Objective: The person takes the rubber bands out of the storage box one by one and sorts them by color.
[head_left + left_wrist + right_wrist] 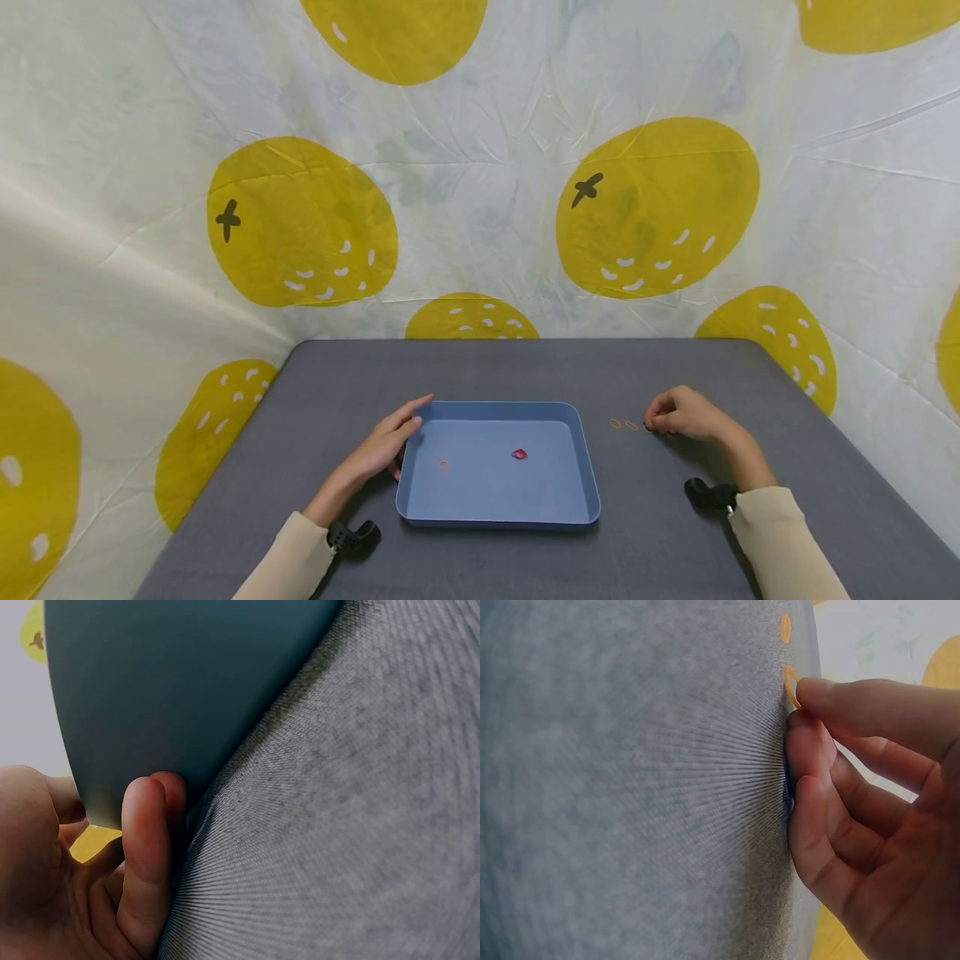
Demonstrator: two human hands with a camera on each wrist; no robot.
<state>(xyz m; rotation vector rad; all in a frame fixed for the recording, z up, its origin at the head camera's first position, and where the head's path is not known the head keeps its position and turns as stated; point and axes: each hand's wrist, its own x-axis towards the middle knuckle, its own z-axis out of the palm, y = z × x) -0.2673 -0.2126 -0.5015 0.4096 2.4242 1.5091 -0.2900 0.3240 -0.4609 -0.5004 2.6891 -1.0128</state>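
Note:
The left hand point(385, 446) holds the blue tray point(495, 510) at its left side. In the left wrist view, fingers point(146, 847) press against the tray's outer wall. On the tray floor lie a thin orange rubber band point(443, 464) and a red rubber band point(519, 454), which looks bunched. To the tray's right, the right hand point(688, 414) is down at the table, thumb and fingertips together on a small dark thing, mostly hidden, perhaps a band. Just left of those fingertips are two orange rubber bands point(623, 425) on the cloth; the nearer one point(789, 686) shows beside the thumb.
A grey cloth covers the table point(495, 371). Behind it hangs a pale curtain point(480, 217) printed with big yellow fruits. Black wrist cameras point(354, 539) sit on both forearms, below beige sleeves' cuffs.

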